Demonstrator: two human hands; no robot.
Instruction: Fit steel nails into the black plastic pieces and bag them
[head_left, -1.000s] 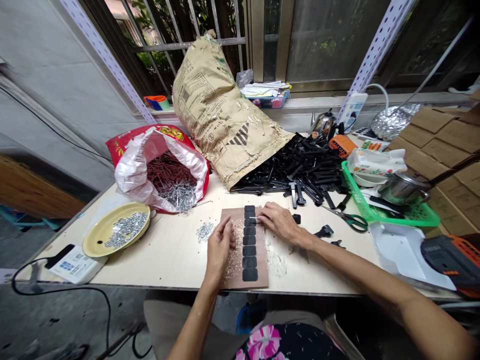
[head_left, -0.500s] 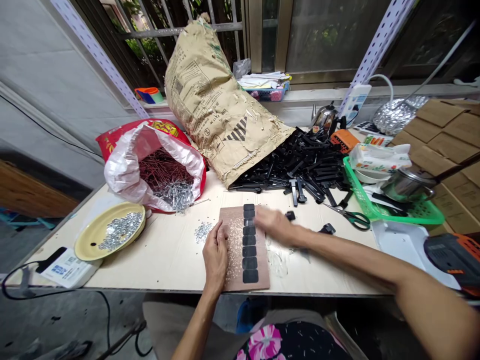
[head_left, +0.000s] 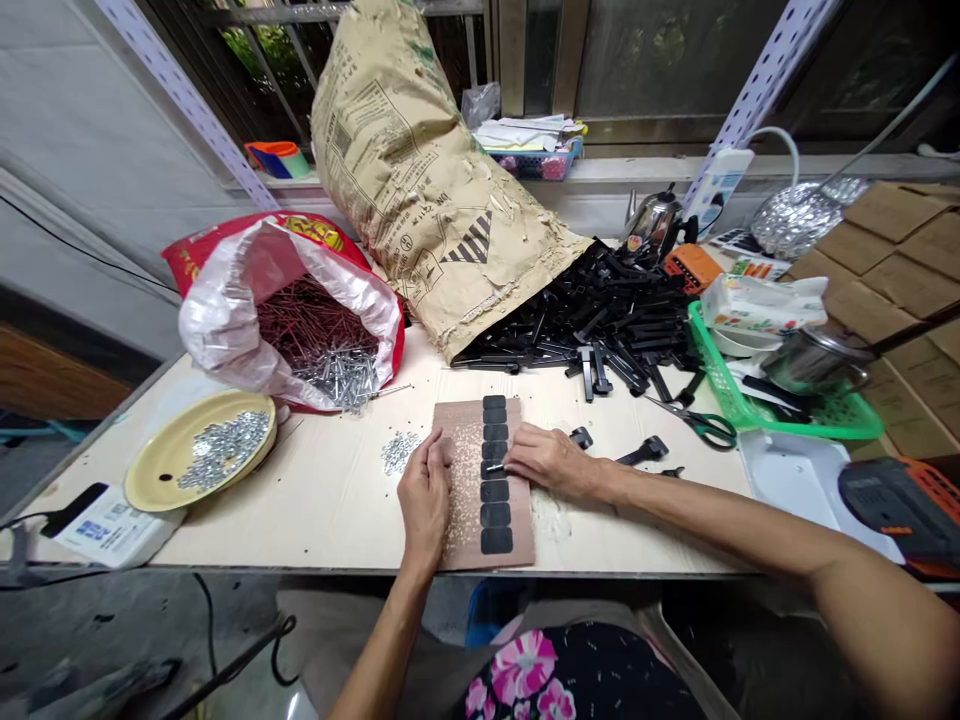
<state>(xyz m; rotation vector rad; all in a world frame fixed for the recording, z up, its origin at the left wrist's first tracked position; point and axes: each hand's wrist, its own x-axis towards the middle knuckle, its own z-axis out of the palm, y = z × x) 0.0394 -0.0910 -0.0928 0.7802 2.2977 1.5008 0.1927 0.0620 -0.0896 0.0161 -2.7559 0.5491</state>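
Observation:
A flat brown board (head_left: 465,550) with pale speckles lies near the table's front edge. Down its right part runs a column of several black rounded-square pads (head_left: 496,515). My left hand (head_left: 424,500) is at the board's left edge, its fingers curled together against it. Over the right edge, my right hand (head_left: 551,460) is closed in a pinch on a small thin piece, whose dark and light tip points left at one of the pads. Most of that piece is hidden by the fingers. Small shiny metal pieces (head_left: 399,452) lie loose left of the board.
A yellow plate (head_left: 142,480) holds more metal pieces. Behind it, a red and white bag (head_left: 217,330) contains nails or pins. Black plastic parts (head_left: 600,310) spill from a large paper sack (head_left: 450,200). Scissors (head_left: 709,428), a green basket (head_left: 847,425) and a white tray (head_left: 787,480) stand right.
My right hand has gone from a blur at the board's upper right to a steadier place slightly lower, over the pads. My left hand stays at the board. The view has shifted a little.

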